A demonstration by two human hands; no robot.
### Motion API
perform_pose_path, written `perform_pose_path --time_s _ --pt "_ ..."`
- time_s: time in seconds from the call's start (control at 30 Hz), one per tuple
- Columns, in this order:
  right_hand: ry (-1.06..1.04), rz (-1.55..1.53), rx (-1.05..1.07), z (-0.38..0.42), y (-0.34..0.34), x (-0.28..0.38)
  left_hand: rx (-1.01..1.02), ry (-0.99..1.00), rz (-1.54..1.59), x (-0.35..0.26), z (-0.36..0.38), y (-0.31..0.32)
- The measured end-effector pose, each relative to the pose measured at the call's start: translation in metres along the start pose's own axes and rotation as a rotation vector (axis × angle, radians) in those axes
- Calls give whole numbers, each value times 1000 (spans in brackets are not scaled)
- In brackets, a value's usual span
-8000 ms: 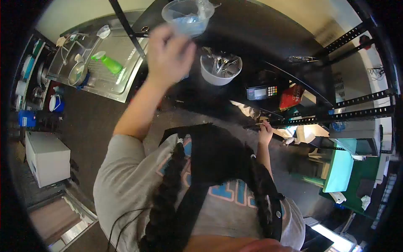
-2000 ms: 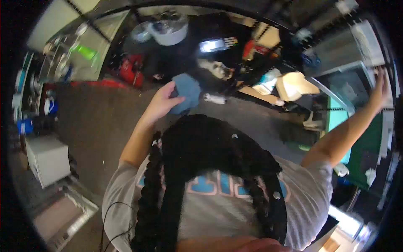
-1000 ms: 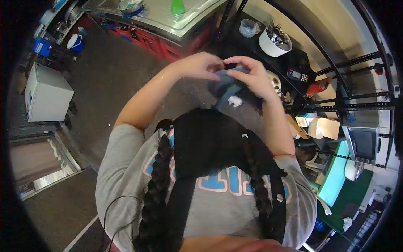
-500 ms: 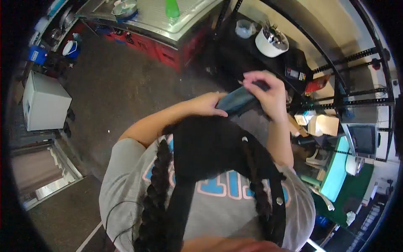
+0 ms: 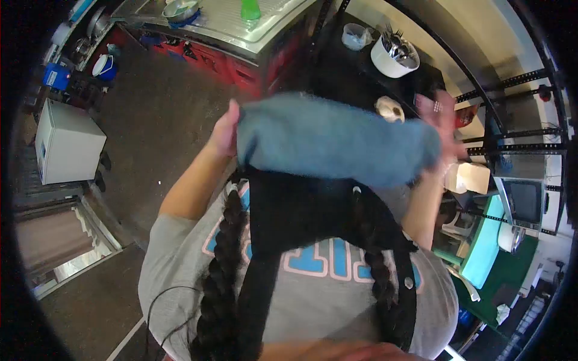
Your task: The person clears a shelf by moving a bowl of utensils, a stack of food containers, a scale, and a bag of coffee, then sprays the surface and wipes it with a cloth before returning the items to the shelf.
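A blue-grey cloth (image 5: 325,141) is spread wide in front of my chest, with its right end blurred. My left hand (image 5: 226,131) grips its left end, the thumb pointing up along the edge. At the other end is my right hand (image 5: 444,123), its fingers raised and smeared by motion. The cloth overlaps part of that hand, so whether the fingers pinch it cannot be made out. Just behind the cloth, on the black tabletop, a small pale roundish item (image 5: 390,109) shows.
A white tub of cutlery (image 5: 394,62) and a clear plastic container (image 5: 356,37) stand on the black table. Beyond is a steel sink counter (image 5: 283,18) with a green bottle (image 5: 250,9). Black metal shelving (image 5: 490,108) runs along the right. A white cabinet (image 5: 69,141) stands left.
The cloth was a narrow folded bundle between my hands and is now opened out wide. My left hand moved left and up, my right hand moved right. The pale item has come into view.
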State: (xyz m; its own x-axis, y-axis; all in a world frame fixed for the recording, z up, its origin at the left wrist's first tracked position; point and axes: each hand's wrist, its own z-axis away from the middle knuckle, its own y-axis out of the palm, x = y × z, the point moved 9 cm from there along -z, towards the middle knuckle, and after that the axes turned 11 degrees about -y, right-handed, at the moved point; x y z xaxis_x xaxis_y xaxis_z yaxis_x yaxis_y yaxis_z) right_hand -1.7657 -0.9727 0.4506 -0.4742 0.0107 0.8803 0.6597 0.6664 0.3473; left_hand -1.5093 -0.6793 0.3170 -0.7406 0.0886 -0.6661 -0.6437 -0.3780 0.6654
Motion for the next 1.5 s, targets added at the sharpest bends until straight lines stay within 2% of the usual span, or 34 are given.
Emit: perform_pose_path --time_s 0.03,0.07,0.1,0.13,0.17,0.2,0.23,0.3,0.37,0.4,0.47,0.5,0.57,0.6,0.63,0.7,0.73,0.8,0.83,0.9,0.93,0.97,1.03,1.1,1.17,1.2,1.23,1.27,1.3,1.33,1.37,1.43,1.47,1.5 --pt "430 107 -389 28 -35 -54 2 -3 -4 11 -2 4" --pt "627 41 -490 55 -3 -64 -195 -194 105 38 -4 -8" --pt "666 13 -286 75 -9 -89 -386 -372 215 65 0 -21" --pt "699 -4 -70 101 -36 -139 -276 -236 259 68 -2 -30" --pt "797 -605 300 128 -34 -174 -271 -215 272 62 -3 -52" --pt "493 -330 113 106 15 -121 -10 -228 154 60 1 -52" --pt "609 -208 193 114 -45 -177 243 -252 35 67 14 -42" --pt "625 -221 97 82 -58 -186 190 -223 -7 38 17 -9" --pt "593 -346 -124 51 -43 -169 -46 40 -433 2 8 -17" --pt "583 -348 -122 41 -29 -156 -41 46 -440 -8 4 -14" --pt "330 -270 -152 14 -15 -123 -133 24 -375 -25 1 -22" --pt "329 -274 -142 8 -17 -128 -138 33 -376 -30 -3 -25" --pt "257 -9 -91 -4 -29 -129 -343 -41 -140 -22 -15 -58" --pt "238 21 -86 -5 -28 -129 -326 -52 -100 -15 -22 -67" --pt "235 18 -82 -9 -34 -135 -327 -48 -102 -11 -27 -71" --pt "117 388 -51 -20 -61 -139 -443 -23 -205 -9 -33 -81" --pt "120 390 -53 -22 -63 -137 -442 -27 -204 -7 -36 -78" --pt "26 830 -62 -31 -72 -115 -386 94 -384 -22 -44 -60" --pt "23 830 -62 -36 -73 -110 -356 159 -476 -33 -48 -47" --pt "-71 624 -122 -44 -73 -96 -401 227 -528 -46 -53 -31" --pt "-3 470 -158 -46 -68 -87 -447 289 -577 -54 -53 -22" --pt "-7 470 -161 -51 -72 -79 -443 291 -580 -56 -57 -15" --pt "131 103 38 -59 -63 -86 -485 406 -468 -66 -58 -4" --pt "63 154 104 -76 -72 -81 -540 467 -473 -73 -63 9" --pt "58 484 200 -89 -70 -64 -602 529 -483 -83 -65 26" --pt "82 713 173 -96 -73 -53 -659 574 -541 -90 -62 35" --pt "79 707 174 -103 -73 -47 -717 618 -600 -98 -59 45" --pt "-61 888 177 -113 -72 -30 -722 622 -603 -101 -60 54" --pt "-204 1067 179 -121 -69 -14 -848 704 -754 -110 -51 67" --pt "-304 1084 140 -128 -66 1 -976 785 -904 -118 -43 81" --pt "-368 1095 106 -134 -69 9 -988 790 -900 -121 -40 86" --pt "-616 908 68 -144 -79 18 -1112 967 -1148 -133 -20 116" --pt "-582 653 36 -148 -78 21 -1145 1163 -1502 -140 -8 154" --pt "-643 440 59 -150 -73 27 -1169 1168 -1497 -144 0 160"
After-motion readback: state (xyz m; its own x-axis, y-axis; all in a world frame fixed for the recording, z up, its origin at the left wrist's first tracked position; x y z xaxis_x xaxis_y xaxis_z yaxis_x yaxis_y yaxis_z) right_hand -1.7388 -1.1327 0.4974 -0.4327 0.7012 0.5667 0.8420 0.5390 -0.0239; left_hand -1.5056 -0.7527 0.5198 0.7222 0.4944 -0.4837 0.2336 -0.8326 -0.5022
